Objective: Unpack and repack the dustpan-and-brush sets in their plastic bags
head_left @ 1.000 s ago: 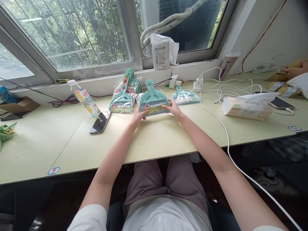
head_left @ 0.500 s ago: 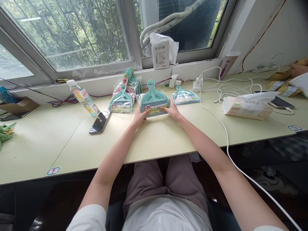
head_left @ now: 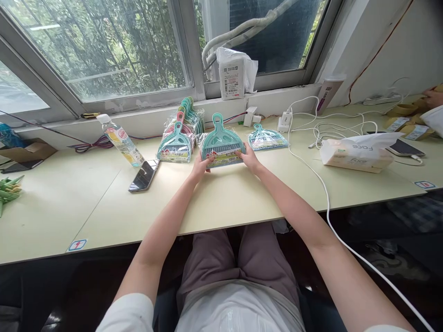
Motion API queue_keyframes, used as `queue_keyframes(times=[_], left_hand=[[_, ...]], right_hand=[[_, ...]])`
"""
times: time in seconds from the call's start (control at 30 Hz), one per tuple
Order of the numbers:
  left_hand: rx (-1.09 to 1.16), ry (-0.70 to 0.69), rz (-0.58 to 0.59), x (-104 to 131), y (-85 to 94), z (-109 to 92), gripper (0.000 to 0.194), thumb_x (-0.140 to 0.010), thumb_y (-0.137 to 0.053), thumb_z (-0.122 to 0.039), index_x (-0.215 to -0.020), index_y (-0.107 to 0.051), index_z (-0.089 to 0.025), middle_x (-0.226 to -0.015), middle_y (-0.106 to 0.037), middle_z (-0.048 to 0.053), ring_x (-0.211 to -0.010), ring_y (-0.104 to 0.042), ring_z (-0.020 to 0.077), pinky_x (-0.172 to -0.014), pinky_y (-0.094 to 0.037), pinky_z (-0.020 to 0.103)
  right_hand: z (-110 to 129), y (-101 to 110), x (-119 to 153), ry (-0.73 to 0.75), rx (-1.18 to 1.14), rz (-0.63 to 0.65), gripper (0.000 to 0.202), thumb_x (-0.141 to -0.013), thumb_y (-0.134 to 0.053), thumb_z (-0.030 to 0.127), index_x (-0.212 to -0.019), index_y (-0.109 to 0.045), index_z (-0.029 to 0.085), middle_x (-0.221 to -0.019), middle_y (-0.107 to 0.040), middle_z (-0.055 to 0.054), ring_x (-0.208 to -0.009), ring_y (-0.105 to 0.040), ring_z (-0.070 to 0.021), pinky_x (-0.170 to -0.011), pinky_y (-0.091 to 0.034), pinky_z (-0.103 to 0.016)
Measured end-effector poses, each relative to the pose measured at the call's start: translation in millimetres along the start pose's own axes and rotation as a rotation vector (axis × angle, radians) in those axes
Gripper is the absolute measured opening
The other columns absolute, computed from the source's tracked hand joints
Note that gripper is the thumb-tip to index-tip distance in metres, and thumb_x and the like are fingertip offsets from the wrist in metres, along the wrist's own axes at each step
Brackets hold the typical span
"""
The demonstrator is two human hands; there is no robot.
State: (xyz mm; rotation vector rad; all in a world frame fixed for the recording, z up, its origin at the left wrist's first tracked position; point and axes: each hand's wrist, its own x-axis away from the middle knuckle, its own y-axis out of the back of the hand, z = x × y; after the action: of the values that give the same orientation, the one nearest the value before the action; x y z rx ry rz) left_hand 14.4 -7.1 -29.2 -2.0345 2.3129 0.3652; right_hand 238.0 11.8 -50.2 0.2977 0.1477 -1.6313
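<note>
Between my two hands is a teal dustpan and brush set (head_left: 222, 140) in clear wrap, handle up, with a printed label along its lower part. My left hand (head_left: 201, 164) grips its lower left corner, thumb over the front. On the lower right corner my right hand (head_left: 249, 157) is closed the same way. Fingers behind the set are mostly hidden. To the left stands a row of similar wrapped sets (head_left: 176, 143), teal and pink, one behind another. Another teal set (head_left: 266, 138) lies to the right, nearer the wall.
On the pale table (head_left: 221, 198) are a tilted bottle (head_left: 121, 140), a phone (head_left: 144, 175), a tissue pack (head_left: 356, 153) and white cables (head_left: 321, 180). A wrapped paper pack (head_left: 232, 76) stands on the sill. Another person's hand (head_left: 434, 97) shows at the far right.
The held dustpan set has barely shifted, tipping slightly upright, with both hands still on it. At the far right, the other person's hand has moved a little.
</note>
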Motion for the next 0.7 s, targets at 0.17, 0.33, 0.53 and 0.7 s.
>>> queue_keyframes(times=[0.17,0.33,0.53,0.7], left_hand=[[0.052,0.018,0.007,-1.6,0.1,0.1,0.068,-0.072,-0.067,-0.035,-0.133,-0.042,-0.02,-0.11,-0.063,0.011,-0.083,-0.064,0.0201,-0.039,-0.041,0.019],[0.094,0.009,-0.012,-4.1,-2.1,3.6,0.058,-0.076,-0.062,-0.035,-0.129,-0.043,-0.021,-0.111,-0.062,0.011,-0.093,-0.064,0.0225,-0.038,-0.041,0.018],[0.077,-0.003,0.029,-4.2,-1.2,3.4,0.057,-0.077,-0.063,-0.037,-0.128,-0.043,-0.019,-0.109,-0.061,0.011,-0.086,-0.063,0.0212,-0.037,-0.043,0.02],[0.05,-0.012,0.038,-4.0,-0.3,2.0,0.062,-0.077,-0.065,-0.041,-0.131,-0.041,-0.022,-0.11,-0.061,0.01,-0.089,-0.064,0.0211,-0.04,-0.044,0.018]], right_hand=[[-0.1,-0.1,-0.1,0.046,-0.046,0.001,0.043,-0.075,-0.066,0.049,-0.11,-0.057,0.026,-0.113,-0.066,-0.004,-0.104,-0.061,-0.0213,-0.098,-0.047,-0.039],[-1.9,-0.5,-1.9,0.062,-0.086,-0.025,0.038,-0.079,-0.059,0.049,-0.108,-0.058,0.025,-0.112,-0.066,-0.005,-0.102,-0.061,-0.0207,-0.097,-0.047,-0.037],[0.5,-0.5,-1.1,0.048,-0.06,-0.048,0.037,-0.079,-0.058,0.048,-0.107,-0.06,0.023,-0.11,-0.067,-0.005,-0.102,-0.061,-0.0206,-0.096,-0.048,-0.036],[3.8,-1.3,1.1,0.049,-0.054,-0.076,0.037,-0.082,-0.057,0.046,-0.112,-0.059,0.024,-0.11,-0.069,-0.004,-0.105,-0.06,-0.0207,-0.098,-0.047,-0.036]])
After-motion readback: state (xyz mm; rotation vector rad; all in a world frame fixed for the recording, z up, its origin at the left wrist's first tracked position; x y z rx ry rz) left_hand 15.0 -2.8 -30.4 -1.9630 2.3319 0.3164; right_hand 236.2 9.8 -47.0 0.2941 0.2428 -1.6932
